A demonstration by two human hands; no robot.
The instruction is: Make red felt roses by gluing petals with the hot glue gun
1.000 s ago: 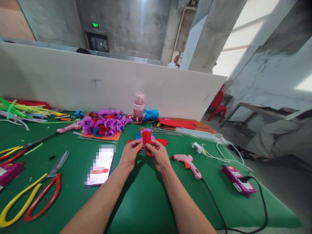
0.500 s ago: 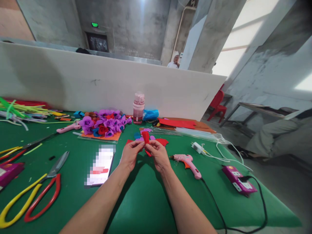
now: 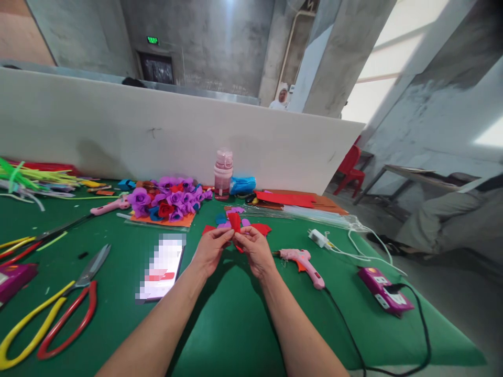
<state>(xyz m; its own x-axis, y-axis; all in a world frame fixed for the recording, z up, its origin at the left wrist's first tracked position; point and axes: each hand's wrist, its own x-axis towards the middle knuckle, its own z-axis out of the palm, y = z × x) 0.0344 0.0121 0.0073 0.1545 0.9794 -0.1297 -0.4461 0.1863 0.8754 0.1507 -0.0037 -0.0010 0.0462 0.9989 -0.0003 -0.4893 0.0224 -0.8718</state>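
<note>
Between the fingertips of both hands stands a small folded red paper piece (image 3: 234, 222). My left hand (image 3: 212, 248) pinches its lower left side. From the right, my right hand (image 3: 253, 248) grips the same piece with thumb and forefinger. Behind the hands lie red cut pieces (image 3: 262, 229) and purple cut pieces (image 3: 245, 222), partly hidden by the fingers. A pink glue gun (image 3: 302, 263) rests on the green table (image 3: 236, 324) just right of my right hand. To the left of my left hand lies a phone (image 3: 163, 269) with its screen lit.
Purple, red and blue paper flowers (image 3: 171, 199) are heaped back left. Large scissors (image 3: 84, 280) lie at front left. A pink bottle (image 3: 223, 175) stands before the white partition (image 3: 176, 128). A purple power strip (image 3: 385, 290) with a black cord sits right, near a white charger (image 3: 320, 238).
My hands stay in nearly the same place, still pinching the red piece, with only a slight shift of the fingers. The shadow on the partition at left has shrunk.
</note>
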